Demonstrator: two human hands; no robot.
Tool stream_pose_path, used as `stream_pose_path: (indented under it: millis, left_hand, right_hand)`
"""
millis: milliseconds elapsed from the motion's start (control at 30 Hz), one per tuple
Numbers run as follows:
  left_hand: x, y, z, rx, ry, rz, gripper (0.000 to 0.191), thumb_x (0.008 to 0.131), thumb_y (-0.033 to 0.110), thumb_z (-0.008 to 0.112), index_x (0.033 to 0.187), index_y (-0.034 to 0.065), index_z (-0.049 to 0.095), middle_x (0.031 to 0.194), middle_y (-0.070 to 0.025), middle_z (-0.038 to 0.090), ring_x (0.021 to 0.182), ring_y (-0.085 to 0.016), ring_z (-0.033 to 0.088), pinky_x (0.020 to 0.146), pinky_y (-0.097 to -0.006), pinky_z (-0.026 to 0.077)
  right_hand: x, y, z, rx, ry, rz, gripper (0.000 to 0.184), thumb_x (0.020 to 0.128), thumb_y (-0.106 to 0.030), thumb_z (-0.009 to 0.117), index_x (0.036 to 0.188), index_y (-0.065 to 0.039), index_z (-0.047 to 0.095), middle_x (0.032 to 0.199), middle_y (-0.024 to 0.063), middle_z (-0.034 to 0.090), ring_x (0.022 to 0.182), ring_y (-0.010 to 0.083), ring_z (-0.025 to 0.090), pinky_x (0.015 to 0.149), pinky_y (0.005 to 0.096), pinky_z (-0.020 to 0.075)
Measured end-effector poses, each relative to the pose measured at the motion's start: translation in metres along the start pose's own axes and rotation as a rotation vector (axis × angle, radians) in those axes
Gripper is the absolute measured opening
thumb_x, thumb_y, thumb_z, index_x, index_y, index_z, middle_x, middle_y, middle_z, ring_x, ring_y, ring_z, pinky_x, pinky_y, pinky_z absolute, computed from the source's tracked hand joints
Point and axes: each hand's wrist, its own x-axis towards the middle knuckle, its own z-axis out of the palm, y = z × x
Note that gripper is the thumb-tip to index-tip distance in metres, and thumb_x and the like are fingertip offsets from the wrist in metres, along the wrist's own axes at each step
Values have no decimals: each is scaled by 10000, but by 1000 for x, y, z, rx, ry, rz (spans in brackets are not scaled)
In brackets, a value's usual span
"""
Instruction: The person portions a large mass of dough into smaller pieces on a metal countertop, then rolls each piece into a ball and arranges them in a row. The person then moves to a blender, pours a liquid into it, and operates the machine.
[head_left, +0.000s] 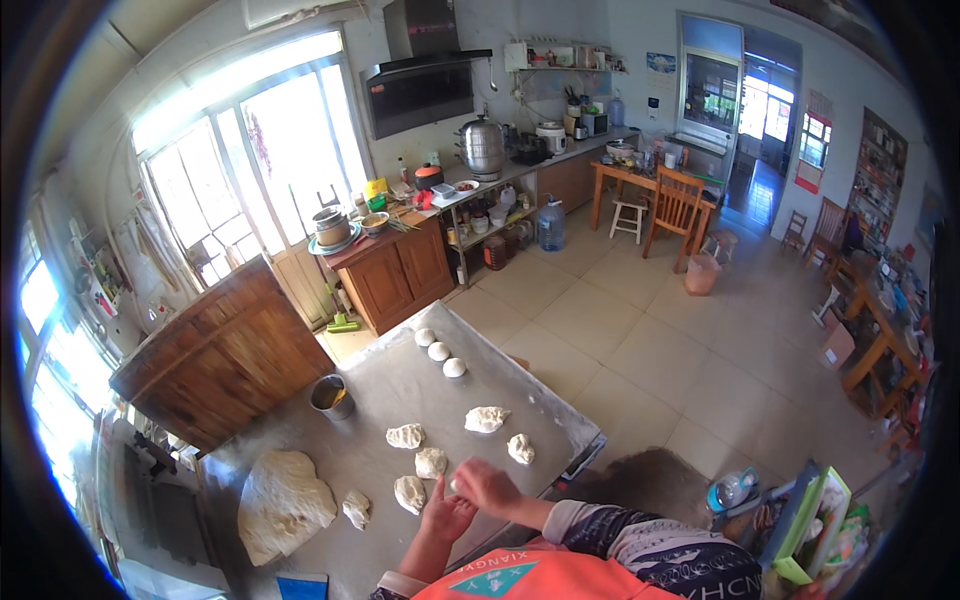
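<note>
My left hand (448, 517) is over the metal worktop (360, 420), palm up with the thumb apart from the fingers. Just above it, my right hand (487, 486) is curled, and a small pale bit of dough (454, 486) shows at its fingertips. Close to the left thumb lie a rough dough piece (430, 463) and another dough piece (409, 495). Farther out are a long dough piece (486, 420) and a small lump (520, 449). Three smooth dough balls (439, 351) form a row toward the far end. A large dough slab (285, 502) rests at the left.
A metal container (332, 397) with a yellow-handled item inside stands near the upright wooden board (232, 352). A blue flat item (302, 586) lies at the near edge. Beyond the worktop are a wooden cabinet (397, 277) and a tiled floor (570, 322). Boxes (806, 525) stand at right.
</note>
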Motion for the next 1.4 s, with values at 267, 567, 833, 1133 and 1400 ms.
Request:
stream_pose_path:
  millis: [267,567,833,1133,1400]
  left_hand:
    - [-76,7,146,964,-255,692,428,980,145,525,1368,-26,467,1320,-128,546,1264,-230,514,1076,-363,414]
    - [-76,30,195,1601,71,1474,325,967,152,534,1221,-41,592,1106,-158,701,1188,-340,617,1134,-482,342]
    - [-97,14,189,1455,-379,1148,811,959,457,462,1546,-30,188,1599,-228,203,1488,-355,198,1204,-486,147]
    - [-94,53,201,1518,-357,1162,848,868,597,629,1469,28,445,1612,-255,180,1513,-398,104,1195,-527,153]
    - [-100,41,162,1449,187,1180,451,864,88,696,1287,-6,570,1026,-127,714,913,-181,685,832,-314,531]
  right_hand:
    - [81,-74,-75,-83,87,-233,389,951,-309,631,1210,-31,547,1217,181,550,1073,294,604,919,392,501]
    - [56,-110,-47,1703,-24,620,514,1038,-475,457,1323,-52,515,1283,108,579,1181,169,548,958,352,459]
    - [35,-139,-78,566,65,-355,630,1054,-353,428,1527,29,263,1617,169,232,1482,230,250,1187,399,236]
    - [38,-130,-66,706,-60,-95,664,1054,-402,398,1521,40,234,1526,202,354,1428,298,335,1140,373,296]
    - [63,-130,-53,1508,1,707,852,963,-666,443,1455,23,347,1331,139,516,1196,202,505,1072,372,377]
